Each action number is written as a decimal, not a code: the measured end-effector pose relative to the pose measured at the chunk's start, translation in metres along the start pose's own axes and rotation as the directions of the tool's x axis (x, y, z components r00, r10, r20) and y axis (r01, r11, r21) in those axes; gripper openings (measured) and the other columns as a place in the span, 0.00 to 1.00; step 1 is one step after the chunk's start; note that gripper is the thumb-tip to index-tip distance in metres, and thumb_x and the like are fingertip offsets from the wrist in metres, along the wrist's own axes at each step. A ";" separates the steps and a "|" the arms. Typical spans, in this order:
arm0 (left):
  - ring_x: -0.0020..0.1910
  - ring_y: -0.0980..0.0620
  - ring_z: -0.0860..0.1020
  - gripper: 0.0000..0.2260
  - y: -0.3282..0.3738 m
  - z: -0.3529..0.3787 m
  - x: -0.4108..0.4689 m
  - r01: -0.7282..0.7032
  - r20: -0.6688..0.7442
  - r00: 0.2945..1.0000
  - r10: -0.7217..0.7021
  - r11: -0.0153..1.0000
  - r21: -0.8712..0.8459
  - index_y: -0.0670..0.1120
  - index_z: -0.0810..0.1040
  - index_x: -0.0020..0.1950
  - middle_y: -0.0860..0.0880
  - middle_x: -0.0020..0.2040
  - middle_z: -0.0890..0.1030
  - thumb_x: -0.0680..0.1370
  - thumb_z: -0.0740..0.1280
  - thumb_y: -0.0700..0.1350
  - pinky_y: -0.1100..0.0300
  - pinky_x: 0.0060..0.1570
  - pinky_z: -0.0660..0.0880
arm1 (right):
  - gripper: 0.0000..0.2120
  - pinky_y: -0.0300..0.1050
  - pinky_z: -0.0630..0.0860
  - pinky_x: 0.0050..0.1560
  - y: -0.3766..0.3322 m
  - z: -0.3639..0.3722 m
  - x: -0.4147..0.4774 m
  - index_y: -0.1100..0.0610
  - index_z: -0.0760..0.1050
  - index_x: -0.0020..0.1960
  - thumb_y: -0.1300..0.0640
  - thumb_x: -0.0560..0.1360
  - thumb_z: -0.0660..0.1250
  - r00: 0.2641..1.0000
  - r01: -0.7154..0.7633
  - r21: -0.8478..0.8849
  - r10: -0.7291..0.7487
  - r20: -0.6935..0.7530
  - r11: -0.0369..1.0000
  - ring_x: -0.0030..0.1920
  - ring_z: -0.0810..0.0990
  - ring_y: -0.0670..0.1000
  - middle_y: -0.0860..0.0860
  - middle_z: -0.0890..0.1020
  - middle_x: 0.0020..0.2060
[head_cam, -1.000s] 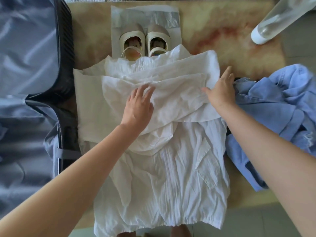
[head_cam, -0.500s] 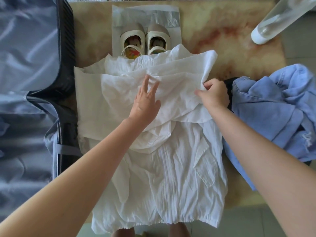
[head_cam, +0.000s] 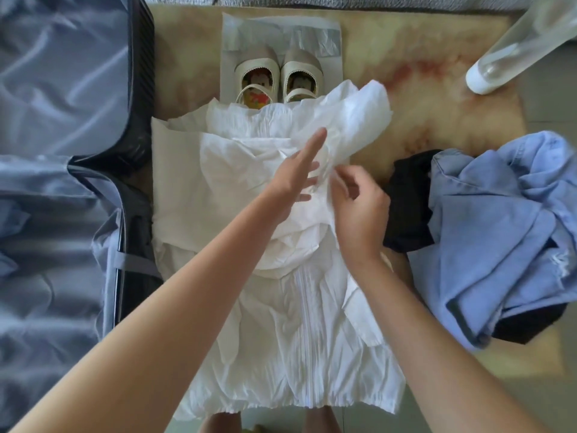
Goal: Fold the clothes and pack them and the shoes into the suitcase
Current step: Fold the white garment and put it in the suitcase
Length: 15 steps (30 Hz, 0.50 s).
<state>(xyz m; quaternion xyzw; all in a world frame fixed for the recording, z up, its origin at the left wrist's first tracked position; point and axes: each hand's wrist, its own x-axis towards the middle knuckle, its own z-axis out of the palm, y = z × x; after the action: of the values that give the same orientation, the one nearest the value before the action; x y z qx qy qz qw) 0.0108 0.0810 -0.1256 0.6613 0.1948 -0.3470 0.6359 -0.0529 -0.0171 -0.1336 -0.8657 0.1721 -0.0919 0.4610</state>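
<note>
On the left the open black hard-shell suitcase with a grey-blue satin lining (head_cam: 62,89) is lying flat with none of the clothes or shoes showing in it yet. Just right of it, the white crinkled cotton garment (head_cam: 296,354) is lying spread on the tan mottled rug (head_cam: 437,89). The left hand (head_cam: 296,173) is resting on the garment's upper middle with its fingers straight and together. A moment ago it lay palm-down, and it is now turning onto its edge to mark a fold line. At the far side of the garment, the pair of cream strapped shoes with cartoon insoles (head_cam: 278,79) is sitting on a grey plastic bag (head_cam: 312,35), their near ends tucked under the white cloth. The right hand (head_cam: 359,204) is pinching the garment's right edge between thumb and curled fingers. Having lain flat at that edge a second ago, it is now drawing the cloth inward until it almost meets the left hand. That pull is uncovering a black garment (head_cam: 409,207), which is lying beside and partly under the crumpled light-blue shirt (head_cam: 499,229) on the right. A clear cylinder with a white end (head_cam: 515,48) is leaning in at the far right. The first side fold seems to be starting, so most of the folding and all of the packing are still waiting.
</note>
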 end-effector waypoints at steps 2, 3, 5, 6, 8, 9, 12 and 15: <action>0.62 0.45 0.73 0.32 0.004 -0.004 0.004 0.056 0.005 0.998 -0.056 0.997 0.061 0.50 0.67 0.72 0.47 0.66 0.73 0.75 0.55 0.68 0.42 0.67 0.65 | 0.07 0.41 0.78 0.47 -0.002 0.016 -0.013 0.55 0.81 0.53 0.57 0.78 0.66 1.000 -0.021 0.070 0.020 0.010 0.997 0.45 0.81 0.44 0.45 0.84 0.45; 0.60 0.45 0.74 0.33 0.003 -0.007 0.006 0.091 0.024 0.995 -0.093 0.993 0.076 0.49 0.68 0.71 0.46 0.64 0.75 0.75 0.54 0.70 0.40 0.68 0.62 | 0.08 0.39 0.77 0.48 -0.001 0.022 -0.017 0.56 0.81 0.54 0.57 0.78 0.66 0.999 -0.037 0.105 0.036 0.010 0.994 0.46 0.81 0.44 0.44 0.83 0.45; 0.60 0.44 0.74 0.35 0.001 -0.010 0.010 0.124 0.075 0.989 -0.129 0.990 0.066 0.49 0.67 0.70 0.45 0.63 0.76 0.73 0.53 0.72 0.40 0.70 0.59 | 0.10 0.32 0.75 0.50 -0.001 0.027 -0.020 0.57 0.80 0.57 0.57 0.78 0.65 0.997 -0.082 0.170 0.079 0.020 0.982 0.48 0.80 0.41 0.44 0.83 0.47; 0.63 0.44 0.73 0.36 0.001 -0.011 0.012 0.102 0.108 0.988 -0.108 0.993 0.064 0.50 0.65 0.72 0.45 0.65 0.74 0.73 0.53 0.73 0.40 0.70 0.59 | 0.11 0.30 0.74 0.50 0.000 0.028 -0.020 0.56 0.80 0.58 0.56 0.79 0.65 0.995 -0.095 0.181 0.090 0.037 0.979 0.49 0.80 0.39 0.43 0.83 0.49; 0.64 0.46 0.74 0.31 0.002 -0.011 0.011 -0.008 0.197 0.980 -0.012 0.995 0.101 0.56 0.63 0.72 0.47 0.68 0.72 0.74 0.56 0.71 0.44 0.67 0.65 | 0.12 0.31 0.74 0.51 0.004 0.028 -0.020 0.53 0.79 0.61 0.54 0.79 0.64 0.991 -0.097 0.154 0.081 0.103 0.983 0.51 0.80 0.39 0.43 0.83 0.52; 0.61 0.49 0.76 0.26 0.002 -0.010 0.009 -0.066 0.233 0.972 0.033 0.989 0.135 0.56 0.66 0.68 0.49 0.64 0.75 0.74 0.60 0.68 0.49 0.63 0.71 | 0.12 0.33 0.75 0.52 0.006 0.028 -0.021 0.52 0.79 0.62 0.55 0.79 0.63 0.986 -0.103 0.140 0.082 0.144 0.985 0.53 0.80 0.40 0.43 0.83 0.53; 0.53 0.50 0.80 0.17 -0.003 -0.006 0.013 -0.148 0.063 0.988 0.139 0.974 0.174 0.48 0.74 0.62 0.49 0.53 0.80 0.76 0.68 0.54 0.59 0.51 0.78 | 0.14 0.35 0.74 0.53 0.008 0.030 -0.028 0.53 0.78 0.63 0.58 0.78 0.64 0.955 -0.191 0.179 0.141 0.260 0.965 0.56 0.78 0.41 0.45 0.83 0.54; 0.53 0.48 0.78 0.18 -0.009 -0.010 0.016 -0.131 -0.179 0.973 0.143 0.988 0.078 0.42 0.74 0.64 0.45 0.55 0.79 0.81 0.60 0.53 0.57 0.55 0.74 | 0.19 0.30 0.71 0.55 0.005 0.026 -0.043 0.53 0.73 0.68 0.57 0.77 0.65 0.957 -0.148 0.155 0.102 0.271 0.977 0.61 0.74 0.40 0.44 0.79 0.61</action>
<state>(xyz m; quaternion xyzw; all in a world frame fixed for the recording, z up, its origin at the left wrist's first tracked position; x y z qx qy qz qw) 0.0170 0.0892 -0.1437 0.7227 0.1950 -0.2459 0.6158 -0.0853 0.0171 -0.1521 -0.8141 0.1559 0.0379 0.5582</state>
